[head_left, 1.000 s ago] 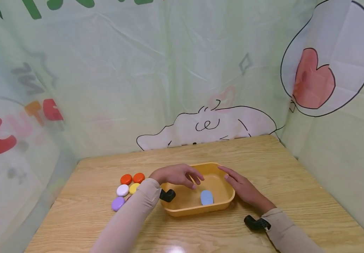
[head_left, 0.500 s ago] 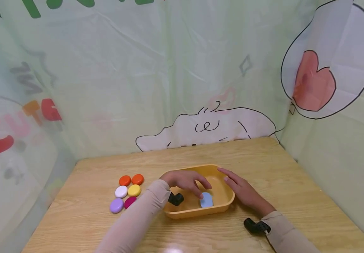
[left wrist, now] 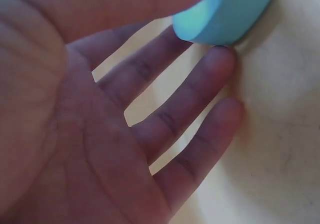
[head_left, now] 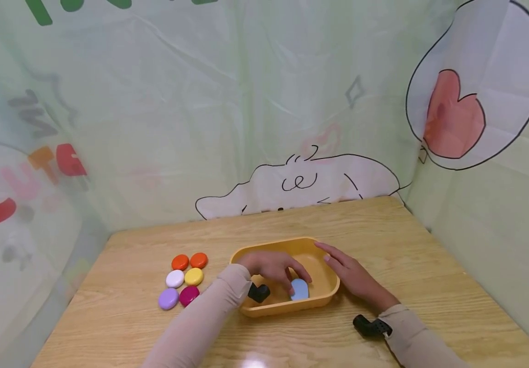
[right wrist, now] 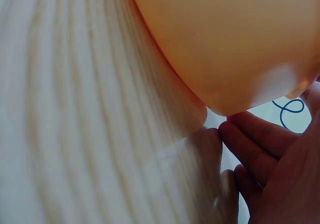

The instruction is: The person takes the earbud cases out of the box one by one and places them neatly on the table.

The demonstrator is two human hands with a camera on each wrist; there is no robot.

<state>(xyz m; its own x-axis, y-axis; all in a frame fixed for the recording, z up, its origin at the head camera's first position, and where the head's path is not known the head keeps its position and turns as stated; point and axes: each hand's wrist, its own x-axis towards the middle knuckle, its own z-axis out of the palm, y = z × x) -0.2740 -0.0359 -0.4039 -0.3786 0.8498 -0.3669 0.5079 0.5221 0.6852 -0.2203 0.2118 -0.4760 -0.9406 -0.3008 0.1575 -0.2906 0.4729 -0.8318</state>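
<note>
A light blue rounded block (head_left: 299, 290) lies in the yellow-orange tray (head_left: 287, 308), near its front right. My left hand (head_left: 271, 267) reaches down into the tray, thumb on the block's left side and fingers round its far side, pinching it. In the left wrist view the block (left wrist: 230, 18) sits between the thumb and the fingers, partly cut off by the frame edge; the other fingers spread over the tray floor. My right hand (head_left: 353, 273) rests against the tray's right rim with relaxed fingers. In the right wrist view, its fingertips touch the tray's outer wall (right wrist: 235, 48).
Left of the tray, several round pieces lie in pairs on the wooden table (head_left: 292, 342): two orange-red (head_left: 180, 262), one white (head_left: 175, 278), one yellow (head_left: 194, 276), one purple (head_left: 168, 298) and one magenta (head_left: 189, 296). A printed curtain (head_left: 177, 128) hangs behind.
My left hand has moved right and down in the tray, from above its middle to the blue block, and its fingers have closed round it. The right hand has stayed at the rim.
</note>
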